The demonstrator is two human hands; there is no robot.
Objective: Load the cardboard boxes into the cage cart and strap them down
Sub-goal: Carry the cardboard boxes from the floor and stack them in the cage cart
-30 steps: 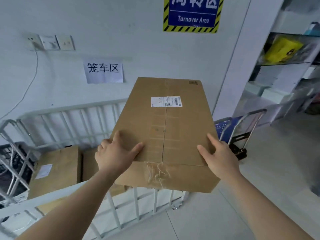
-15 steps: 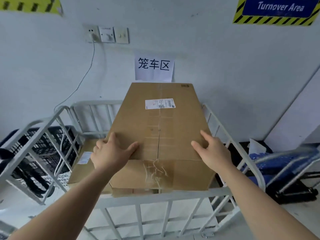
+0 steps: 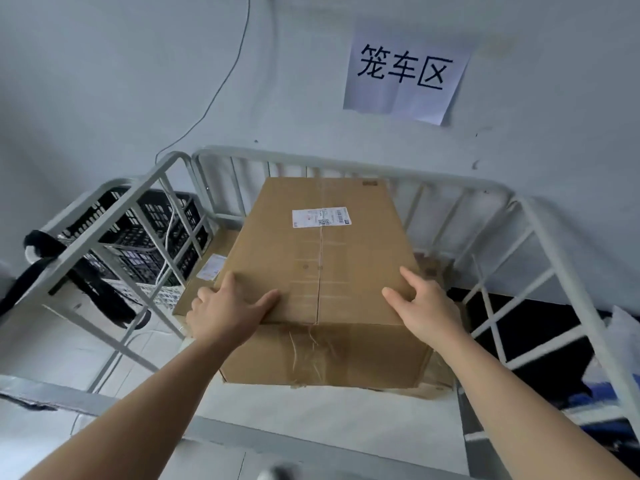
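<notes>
A large brown cardboard box [image 3: 322,271] with a white shipping label and taped seams is inside the white cage cart [image 3: 346,164], between its railed sides. My left hand [image 3: 225,310] grips its near left top edge and my right hand [image 3: 422,306] grips its near right top edge. Under and beside it lies another cardboard box [image 3: 207,271] with a label, mostly hidden. A further box edge [image 3: 433,268] shows at the right. I cannot tell whether the held box rests on those below.
A black plastic crate [image 3: 138,237] stands outside the cart's left rail, with a black strap [image 3: 86,282] hanging over that rail. A paper sign [image 3: 405,71] is on the white wall behind. Dark and blue items [image 3: 554,341] lie beyond the right rail.
The box has gone from in front of the cart, over the near rail, down into the cage. My view has tilted downward and closer. Both hands keep the same grip.
</notes>
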